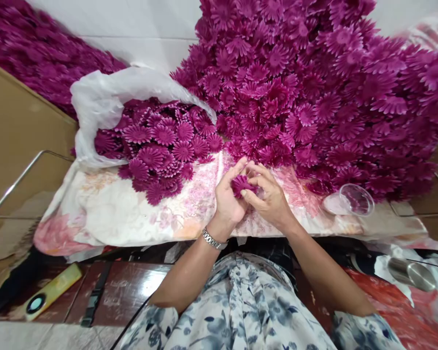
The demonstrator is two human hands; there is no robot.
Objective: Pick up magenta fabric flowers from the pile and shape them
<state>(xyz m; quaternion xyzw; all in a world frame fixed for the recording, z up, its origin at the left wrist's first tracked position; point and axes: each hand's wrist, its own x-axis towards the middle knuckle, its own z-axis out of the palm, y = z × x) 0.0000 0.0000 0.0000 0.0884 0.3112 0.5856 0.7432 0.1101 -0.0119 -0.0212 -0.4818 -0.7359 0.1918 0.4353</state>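
Note:
Both hands meet at the middle of the table's front part, around a small purple artificial flower head (pixel 240 185). My left hand (pixel 229 198), with a metal watch on its wrist, cradles the flower with palm turned up and thumb raised beside it. From the other side my right hand (pixel 269 198) pinches the flower's edge between thumb and fingers. Some of the fingertips overlap, so the exact grip is partly hidden. Just beyond the hands rises a big heap of like purple flower heads (pixel 277 97). A white plastic bag (pixel 102 112) lies to the left, with more flowers spilling from its mouth.
A floral cloth (pixel 105 204) covers the table. On the right, a clear plastic cup (pixel 355 200) lies tipped over. Cardboard boxes (pixel 18 126) flank the table. Below sit a yellow phone-like object (pixel 53 291), a black buckle strap (pixel 95 296) and a metal cup (pixel 412 273).

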